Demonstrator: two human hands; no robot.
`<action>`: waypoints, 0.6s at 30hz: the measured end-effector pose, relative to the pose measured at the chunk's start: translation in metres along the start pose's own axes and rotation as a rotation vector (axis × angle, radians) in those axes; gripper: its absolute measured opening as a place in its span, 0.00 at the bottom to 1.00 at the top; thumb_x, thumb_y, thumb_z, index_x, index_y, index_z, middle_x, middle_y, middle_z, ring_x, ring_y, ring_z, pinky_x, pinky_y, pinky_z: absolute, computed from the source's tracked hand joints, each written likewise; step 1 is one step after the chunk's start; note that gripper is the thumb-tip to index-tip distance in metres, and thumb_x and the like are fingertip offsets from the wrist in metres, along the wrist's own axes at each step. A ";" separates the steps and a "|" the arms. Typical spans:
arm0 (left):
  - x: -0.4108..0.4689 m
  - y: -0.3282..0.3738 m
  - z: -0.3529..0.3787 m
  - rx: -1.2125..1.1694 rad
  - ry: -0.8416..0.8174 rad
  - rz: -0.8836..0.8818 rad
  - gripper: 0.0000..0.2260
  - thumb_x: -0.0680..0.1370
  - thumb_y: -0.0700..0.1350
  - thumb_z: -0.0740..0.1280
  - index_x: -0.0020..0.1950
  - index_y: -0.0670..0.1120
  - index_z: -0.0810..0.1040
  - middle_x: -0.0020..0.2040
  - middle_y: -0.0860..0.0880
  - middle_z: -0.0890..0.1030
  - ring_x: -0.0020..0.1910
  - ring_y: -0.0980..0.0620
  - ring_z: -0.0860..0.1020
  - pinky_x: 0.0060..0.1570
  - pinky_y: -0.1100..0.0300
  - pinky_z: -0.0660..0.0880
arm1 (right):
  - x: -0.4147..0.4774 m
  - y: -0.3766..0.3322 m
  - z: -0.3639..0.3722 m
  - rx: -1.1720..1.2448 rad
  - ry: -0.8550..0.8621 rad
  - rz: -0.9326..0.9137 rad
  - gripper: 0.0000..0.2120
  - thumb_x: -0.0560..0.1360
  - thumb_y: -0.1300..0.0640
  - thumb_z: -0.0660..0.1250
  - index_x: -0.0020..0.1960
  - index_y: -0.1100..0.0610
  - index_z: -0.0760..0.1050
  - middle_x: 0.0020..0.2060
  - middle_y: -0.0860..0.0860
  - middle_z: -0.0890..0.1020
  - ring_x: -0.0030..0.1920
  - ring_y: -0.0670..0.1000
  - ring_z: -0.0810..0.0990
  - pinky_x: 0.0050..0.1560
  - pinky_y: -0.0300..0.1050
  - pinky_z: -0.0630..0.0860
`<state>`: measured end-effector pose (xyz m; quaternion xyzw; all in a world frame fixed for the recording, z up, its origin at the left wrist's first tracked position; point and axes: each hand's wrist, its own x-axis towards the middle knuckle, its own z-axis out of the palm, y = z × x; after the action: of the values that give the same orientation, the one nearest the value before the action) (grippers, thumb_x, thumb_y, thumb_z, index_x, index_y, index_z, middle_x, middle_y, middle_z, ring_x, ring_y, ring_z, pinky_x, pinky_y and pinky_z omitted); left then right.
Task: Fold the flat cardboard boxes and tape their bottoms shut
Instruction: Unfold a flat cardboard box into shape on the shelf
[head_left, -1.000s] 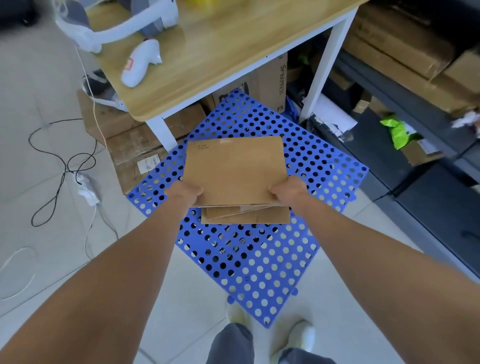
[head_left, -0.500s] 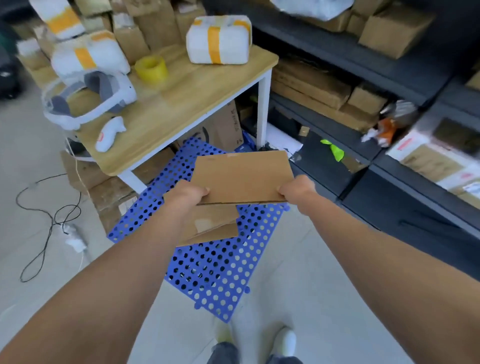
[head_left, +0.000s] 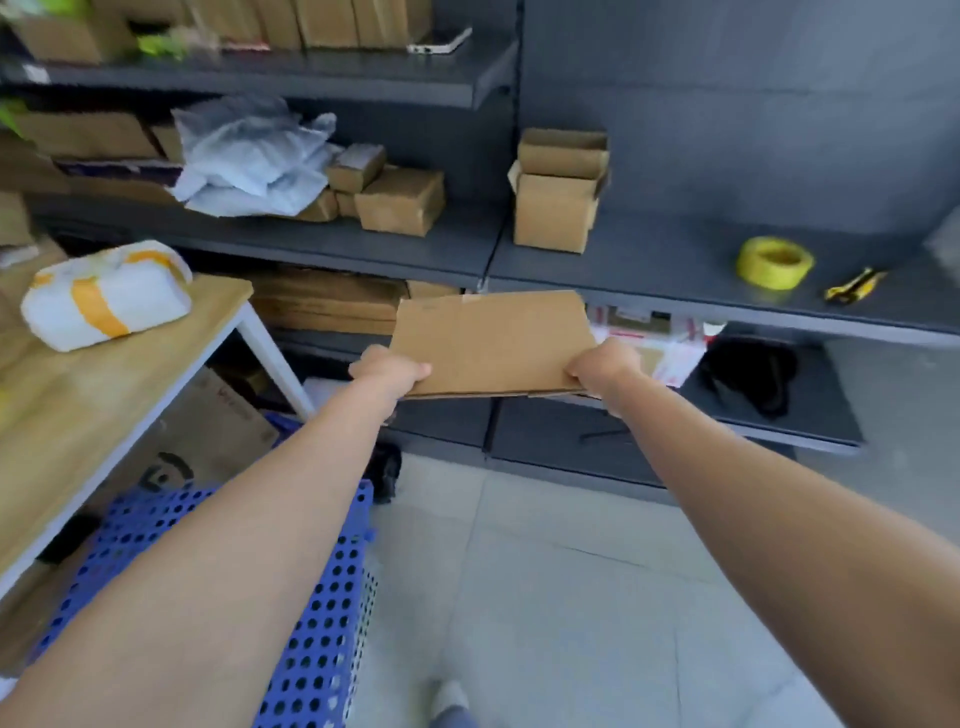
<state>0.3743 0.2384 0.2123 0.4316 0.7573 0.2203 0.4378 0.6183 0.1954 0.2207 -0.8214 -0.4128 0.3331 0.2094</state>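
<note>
Flat cardboard box (head_left: 493, 343) held level in front of the shelf (head_left: 675, 283). Left hand (head_left: 387, 371) grips its near-left corner, right hand (head_left: 605, 364) the near-right (fingers curled underneath).

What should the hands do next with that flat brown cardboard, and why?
Probably push its two ends toward each other so it pops open into a box shape. The flat cardboard box is not yet folded, the left hand and right hand each grip a near corner, and the yellow tape roll sits on the grey shelf for taping afterwards.
</note>
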 end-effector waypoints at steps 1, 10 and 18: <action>0.001 0.019 0.016 0.015 -0.015 0.039 0.28 0.69 0.49 0.76 0.63 0.39 0.71 0.62 0.40 0.74 0.60 0.41 0.74 0.57 0.46 0.76 | 0.008 0.008 -0.017 0.018 0.031 0.028 0.08 0.77 0.61 0.62 0.55 0.61 0.70 0.52 0.59 0.77 0.49 0.55 0.75 0.48 0.47 0.73; 0.022 0.152 0.126 0.144 -0.245 0.258 0.26 0.67 0.51 0.74 0.59 0.40 0.73 0.57 0.35 0.78 0.48 0.37 0.80 0.44 0.43 0.80 | 0.067 0.044 -0.127 0.318 0.324 0.222 0.11 0.72 0.61 0.66 0.37 0.55 0.64 0.55 0.61 0.76 0.47 0.56 0.74 0.45 0.50 0.79; 0.054 0.228 0.182 0.143 -0.336 0.353 0.21 0.73 0.48 0.73 0.61 0.39 0.74 0.55 0.42 0.76 0.52 0.45 0.77 0.55 0.51 0.77 | 0.118 0.041 -0.168 0.299 0.474 0.286 0.13 0.77 0.58 0.61 0.35 0.60 0.64 0.47 0.60 0.74 0.60 0.59 0.75 0.56 0.49 0.73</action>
<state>0.6213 0.3971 0.2546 0.6176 0.6006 0.1642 0.4805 0.8132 0.2569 0.2673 -0.8861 -0.1790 0.2155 0.3694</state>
